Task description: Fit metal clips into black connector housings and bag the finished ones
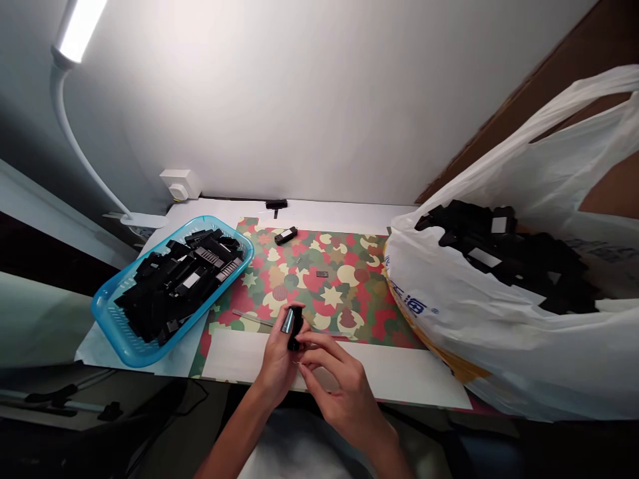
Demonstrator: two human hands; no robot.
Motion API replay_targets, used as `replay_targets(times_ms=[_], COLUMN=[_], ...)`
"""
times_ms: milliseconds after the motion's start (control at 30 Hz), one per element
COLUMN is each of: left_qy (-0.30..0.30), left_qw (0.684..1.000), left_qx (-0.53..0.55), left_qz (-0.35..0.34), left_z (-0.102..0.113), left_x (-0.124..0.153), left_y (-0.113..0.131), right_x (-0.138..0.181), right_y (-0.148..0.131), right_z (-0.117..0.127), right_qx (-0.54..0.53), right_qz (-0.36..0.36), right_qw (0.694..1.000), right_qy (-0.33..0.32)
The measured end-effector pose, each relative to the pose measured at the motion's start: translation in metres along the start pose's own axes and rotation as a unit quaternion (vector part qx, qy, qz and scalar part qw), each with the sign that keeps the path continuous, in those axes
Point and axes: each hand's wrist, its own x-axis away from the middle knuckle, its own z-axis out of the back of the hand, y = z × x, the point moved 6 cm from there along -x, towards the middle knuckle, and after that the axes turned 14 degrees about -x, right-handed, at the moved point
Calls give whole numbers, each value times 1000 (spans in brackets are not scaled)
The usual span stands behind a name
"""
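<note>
My left hand [277, 362] is closed around a small black plastic casing [295, 326], held upright above the near edge of the table. My right hand [339, 379] is beside it, thumb and fingers pinched together at the lower end of the casing. A thin, pale sliver shows at those fingertips, too small to name. Farther back on the patterned mat lie another black plastic piece with a white label [286, 235], a small flat dark piece [322, 274] and a tiny metallic bit [299, 260].
At left, a blue plastic basket [102, 307] holds many black plastic parts. A white plastic bag [449, 339] with more black parts stands at right. A black piece [276, 204] lies near the wall. A lit lamp [80, 30] leans in from the upper left.
</note>
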Motion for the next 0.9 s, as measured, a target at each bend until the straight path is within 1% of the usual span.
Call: replay_targets(times_ms=[100,167,233,333,400,467,533,700,800,900], left_qy=[3,-3,-7,-9,-23,-39,-41,-2,21,42], left_qw=[1000,1000,1000,999,998,996,994,993,992,986], left_qx=[4,3,0,-16,-37,-60,-79,-90,-93,-126], left_qz=[-17,-27,-30,-34,-38,-50,-64,-79,-81,-101], left_z=[-1,-3,-4,-3,-3,-3,-3,-1,-1,-1], left_x=[0,-1,-1,-2,-3,-4,-4,-5,-4,-2], left_y=[1,1,0,-3,-5,-5,-5,-6,-7,-4], right_x=[2,5,7,8,8,8,8,12,15,17], right_y=[-9,-12,-11,-1,6,10,13,13,13,12], right_z=[0,1,2,1,0,0,0,2,3,3], right_qx=[26,30,26,1,-16,-24,-30,-32,-29,-30], right_qz=[29,32,20,-22,-47,-60,-64,-38,-29,-35], right_qw=[999,999,999,999,998,997,996,995,996,997], right_qy=[-3,11,26,31,36,48,61,86,79,61])
